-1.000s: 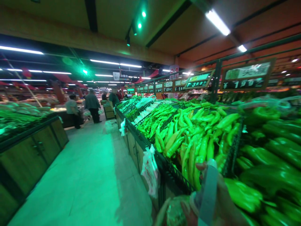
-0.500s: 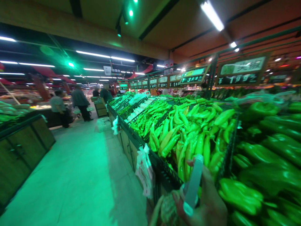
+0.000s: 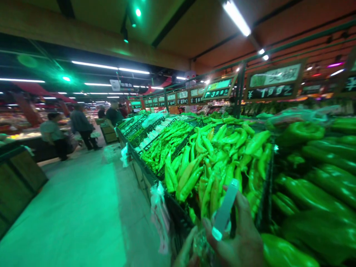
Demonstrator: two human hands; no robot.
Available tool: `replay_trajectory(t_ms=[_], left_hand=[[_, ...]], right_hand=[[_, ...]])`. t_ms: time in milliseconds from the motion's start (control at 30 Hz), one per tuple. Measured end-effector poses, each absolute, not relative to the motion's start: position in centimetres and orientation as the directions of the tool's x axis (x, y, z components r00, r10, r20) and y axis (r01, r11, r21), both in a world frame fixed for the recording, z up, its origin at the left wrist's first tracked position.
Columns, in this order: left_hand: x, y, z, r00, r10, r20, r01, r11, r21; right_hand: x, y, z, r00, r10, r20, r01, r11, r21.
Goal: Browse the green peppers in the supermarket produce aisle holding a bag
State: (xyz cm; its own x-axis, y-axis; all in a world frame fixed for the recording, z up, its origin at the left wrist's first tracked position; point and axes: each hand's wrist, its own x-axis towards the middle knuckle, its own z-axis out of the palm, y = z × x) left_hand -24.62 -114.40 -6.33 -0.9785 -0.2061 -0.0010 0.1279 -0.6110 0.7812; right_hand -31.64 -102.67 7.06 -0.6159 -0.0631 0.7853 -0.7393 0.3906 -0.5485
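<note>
My right hand (image 3: 241, 241) is at the bottom edge, closed around a pale flat phone-like device (image 3: 224, 210) that stands tilted in front of the pepper display. Just to its left, only the fingers of my left hand (image 3: 184, 253) show, curled on a crumpled clear plastic bag (image 3: 200, 244). Both hands hover at the front rim of a black wire bin (image 3: 178, 215) piled with long light-green and yellowish peppers (image 3: 211, 159). Darker, larger green peppers (image 3: 311, 185) fill the neighbouring bin on the right.
A long produce stand (image 3: 139, 174) runs away along the right of a pale aisle floor (image 3: 78, 207), with plastic bag rolls (image 3: 160, 207) hanging on its edge. Price signs (image 3: 271, 83) hang above. Three people (image 3: 80, 126) stand far down the aisle. A wooden counter (image 3: 16, 178) is at left.
The view has swung right, so the aisle and stand slid left. My right hand with the device rose slightly and moved closer to the light-green peppers.
</note>
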Motion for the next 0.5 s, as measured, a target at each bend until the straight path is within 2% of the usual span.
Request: replay_trajectory(t_ms=[233, 367, 500], left_hand=[[-27.5, -114.6, -7.1, -0.985, -0.146, 0.092, 0.164, -0.631, 0.759], [-28.3, -116.7, -7.8, -0.986, -0.122, 0.111, 0.164, -0.642, 0.749], [-28.9, -120.4, -8.7, -0.989, -0.031, 0.147, 0.129, -0.677, 0.724]], right_hand=[[-32.7, -103.1, 7.6, -0.548, -0.038, 0.836, -0.738, 0.492, -0.462], [-32.6, -104.7, 7.9, -0.567, -0.017, 0.823, -0.694, 0.548, -0.467], [-32.2, -107.2, 8.0, -0.472, -0.045, 0.88, -0.687, 0.645, -0.335]])
